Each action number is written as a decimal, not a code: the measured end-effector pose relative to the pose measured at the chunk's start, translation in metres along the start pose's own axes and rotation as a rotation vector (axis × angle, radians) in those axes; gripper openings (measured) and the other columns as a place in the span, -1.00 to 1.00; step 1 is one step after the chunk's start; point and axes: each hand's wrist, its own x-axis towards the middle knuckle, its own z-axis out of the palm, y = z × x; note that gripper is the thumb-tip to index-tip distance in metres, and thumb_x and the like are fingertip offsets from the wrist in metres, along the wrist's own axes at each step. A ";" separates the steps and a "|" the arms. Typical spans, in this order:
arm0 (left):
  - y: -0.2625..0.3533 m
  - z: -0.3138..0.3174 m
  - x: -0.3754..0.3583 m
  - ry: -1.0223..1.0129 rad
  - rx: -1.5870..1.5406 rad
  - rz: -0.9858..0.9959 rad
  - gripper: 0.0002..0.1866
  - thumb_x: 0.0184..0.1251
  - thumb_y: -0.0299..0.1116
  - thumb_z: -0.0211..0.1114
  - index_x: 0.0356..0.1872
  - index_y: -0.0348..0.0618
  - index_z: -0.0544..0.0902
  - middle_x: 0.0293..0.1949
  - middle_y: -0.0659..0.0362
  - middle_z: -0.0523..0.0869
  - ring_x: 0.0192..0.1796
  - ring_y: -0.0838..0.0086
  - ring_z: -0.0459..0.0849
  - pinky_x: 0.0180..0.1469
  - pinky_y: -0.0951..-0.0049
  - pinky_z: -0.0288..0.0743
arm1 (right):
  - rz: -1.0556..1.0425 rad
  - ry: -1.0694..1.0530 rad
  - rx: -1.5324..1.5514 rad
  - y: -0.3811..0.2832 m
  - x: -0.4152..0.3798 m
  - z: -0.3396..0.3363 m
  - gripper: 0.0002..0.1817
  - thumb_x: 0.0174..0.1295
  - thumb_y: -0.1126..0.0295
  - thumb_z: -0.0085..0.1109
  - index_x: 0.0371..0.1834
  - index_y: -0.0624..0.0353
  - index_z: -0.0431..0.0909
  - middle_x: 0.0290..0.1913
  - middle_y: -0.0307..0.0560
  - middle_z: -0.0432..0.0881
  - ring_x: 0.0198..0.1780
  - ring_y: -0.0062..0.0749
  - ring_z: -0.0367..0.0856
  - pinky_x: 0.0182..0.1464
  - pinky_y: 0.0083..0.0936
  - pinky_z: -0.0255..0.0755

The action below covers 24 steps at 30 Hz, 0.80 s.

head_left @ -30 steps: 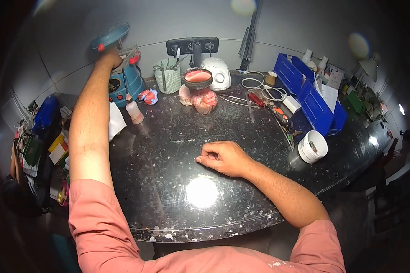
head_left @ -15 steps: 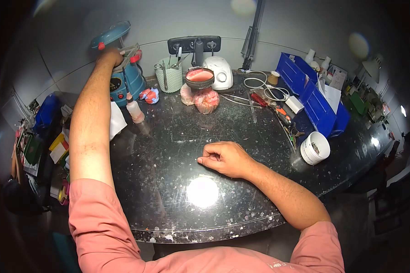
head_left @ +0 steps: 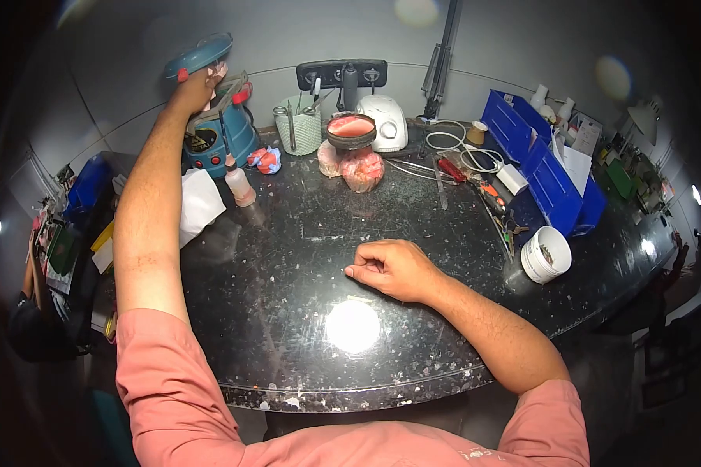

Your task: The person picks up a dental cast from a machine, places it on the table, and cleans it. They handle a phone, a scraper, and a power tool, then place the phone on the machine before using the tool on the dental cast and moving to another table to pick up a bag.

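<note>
My left hand (head_left: pixel 192 93) is raised at the blue machine (head_left: pixel 231 142), under its lifted lid (head_left: pixel 200 54). Its fingers are closed on a pale pinkish piece (head_left: pixel 216 75). My right hand (head_left: pixel 393 270) rests on the black table (head_left: pixel 288 311), fingers curled in, with nothing visible in them. A dropper bottle (head_left: pixel 240 187) and a crumpled red and blue piece (head_left: pixel 265 160) lie near the machine. Further right, a round dish with pink material (head_left: pixel 351 131) sits above a pink and white lump (head_left: pixel 362 170).
A textured cup of tools (head_left: pixel 301 132) and a white device (head_left: pixel 383 122) stand at the back. To the right are blue bins (head_left: pixel 549 183), a white tub (head_left: pixel 546 255), a white cable and hand tools. White paper (head_left: pixel 200 206) lies beside my left forearm.
My left hand has come up out of the machine's top, and the pale piece now shows in its fingers. The whole view has shifted slightly. My right hand keeps its place on the table.
</note>
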 end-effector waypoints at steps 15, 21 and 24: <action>0.007 0.010 -0.031 0.373 0.137 0.409 -0.75 0.52 -0.31 0.09 0.09 -0.13 0.55 -0.02 -0.05 0.66 -0.02 0.02 0.67 0.01 0.08 0.54 | 0.035 -0.030 -0.009 -0.003 0.000 -0.004 -0.65 0.31 0.11 0.25 -0.45 0.15 0.53 -0.50 -0.11 0.60 -0.40 -0.20 0.62 -0.30 -0.27 0.44; 0.012 0.012 -0.046 0.460 0.196 0.561 -0.75 0.46 -0.37 0.16 0.09 -0.15 0.54 -0.13 0.01 0.61 -0.01 0.06 0.62 0.00 0.11 0.54 | 0.033 -0.029 0.003 -0.005 -0.001 -0.005 -0.65 0.31 0.10 0.24 -0.45 0.16 0.53 -0.49 -0.08 0.62 -0.39 -0.17 0.63 -0.30 -0.26 0.45; 0.014 0.010 -0.050 0.481 0.185 0.574 -0.73 0.43 -0.39 0.20 0.09 -0.17 0.54 -0.16 0.02 0.60 0.00 0.08 0.61 0.00 0.13 0.54 | 0.034 -0.024 -0.003 -0.004 -0.001 -0.005 -0.64 0.31 0.10 0.24 -0.45 0.16 0.52 -0.49 -0.08 0.61 -0.40 -0.17 0.63 -0.30 -0.26 0.45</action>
